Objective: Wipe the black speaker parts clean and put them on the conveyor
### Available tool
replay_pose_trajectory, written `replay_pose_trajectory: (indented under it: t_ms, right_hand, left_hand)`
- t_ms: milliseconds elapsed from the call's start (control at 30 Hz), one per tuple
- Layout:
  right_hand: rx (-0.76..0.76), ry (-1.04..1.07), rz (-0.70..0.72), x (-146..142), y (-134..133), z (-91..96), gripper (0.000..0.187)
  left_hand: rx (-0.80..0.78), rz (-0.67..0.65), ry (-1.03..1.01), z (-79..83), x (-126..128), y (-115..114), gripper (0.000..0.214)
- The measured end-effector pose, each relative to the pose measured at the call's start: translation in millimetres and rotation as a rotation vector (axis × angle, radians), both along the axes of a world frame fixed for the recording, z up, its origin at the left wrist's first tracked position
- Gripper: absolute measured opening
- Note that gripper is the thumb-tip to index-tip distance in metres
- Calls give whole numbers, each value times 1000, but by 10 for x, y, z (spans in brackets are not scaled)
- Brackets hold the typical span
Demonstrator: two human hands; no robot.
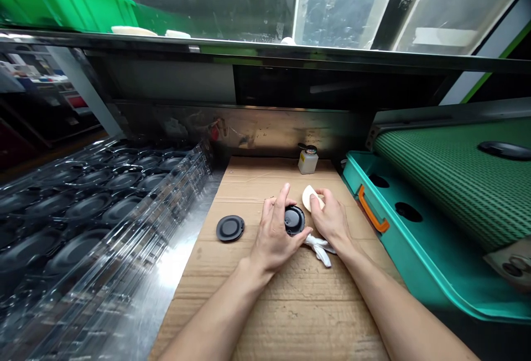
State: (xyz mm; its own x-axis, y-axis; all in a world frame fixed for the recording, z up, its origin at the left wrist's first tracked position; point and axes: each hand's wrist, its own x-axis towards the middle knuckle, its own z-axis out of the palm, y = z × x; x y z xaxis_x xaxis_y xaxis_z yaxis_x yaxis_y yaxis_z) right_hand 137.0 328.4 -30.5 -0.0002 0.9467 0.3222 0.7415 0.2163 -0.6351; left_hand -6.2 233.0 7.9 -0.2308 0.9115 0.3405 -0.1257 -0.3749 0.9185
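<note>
My left hand (274, 231) is closed round a black round plastic lid (295, 220), with the thumb at its lower edge and fingers at its far side. Between the fingers and thumb of my right hand (329, 214) is a cream-white round pad (309, 197), held just up and right of the lid. A crumpled white cloth (319, 250) lies on the cardboard (290, 305) below my hands. To the left, another black lid (230, 228) rests flat on the cardboard.
Clear plastic trays (136, 250) of black round parts (87, 206) stand at left. A small bottle (307, 161) stands at the back. On the right, a teal bin (435, 261) with an orange handle (372, 210) sits beneath a green conveyor belt (448, 156). A metal shelf edge (257, 51) crosses above.
</note>
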Motion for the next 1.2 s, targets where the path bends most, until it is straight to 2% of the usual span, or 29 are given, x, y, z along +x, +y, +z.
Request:
replay_pose_trajectory:
  t_ms: [100, 200, 267, 333, 433, 533, 600, 700, 767, 800, 833, 900, 1000, 1100, 1200]
  right_hand:
    - [-3, 1, -4, -1, 7, 0, 35]
    - [-15, -4, -3, -2, 10, 10, 34]
    - [-22, -8, -1, -2, 9, 18, 34]
    - [-22, -5, 0, 1, 8, 20, 34]
    - [-16, 14, 3, 6, 10, 19, 33]
    - [8, 91, 0, -5, 3, 40, 32]
    - [9, 236, 23, -34, -20, 76, 34]
    - [-144, 519, 225, -104, -88, 140, 38]
    - [-288, 591, 399, -145, -134, 166, 38]
    - [-315, 580, 429, -155, -147, 169, 37]
    - [-300, 546, 404, -158, -150, 165, 36]
    - [-189, 452, 242, -139, -123, 142, 35]
    - [-68, 351, 52, -74, -36, 91, 35]
    - [-27, 254, 11, -14, 31, 42, 34]
    - [0, 167, 9, 22, 54, 1, 33]
  left_hand:
    - [0, 46, 91, -21, 11, 12, 76]
    - [-131, 43, 126, -53, 4, 64, 52]
    - [-335, -26, -55, -67, -32, 117, 38]
    - [-553, -133, -336, -70, -99, 170, 39]
    - [-708, -281, -616, -66, -212, 225, 42]
    - [-668, -350, -685, -79, -263, 243, 49]
    - [-624, -362, -673, -104, -252, 245, 52]
    - [-580, -318, -631, -147, -206, 244, 51]
    - [-569, -263, -582, -164, -177, 243, 49]
    - [-571, -238, -555, -167, -167, 242, 49]
    - [-575, -218, -531, -166, -162, 241, 48]
    - [-577, -202, -511, -156, -162, 237, 45]
    - [-555, -248, -543, -143, -172, 229, 37]
    - [-516, -272, -533, -135, -156, 210, 22]
    - [-495, -237, -388, -78, -131, 161, 13]
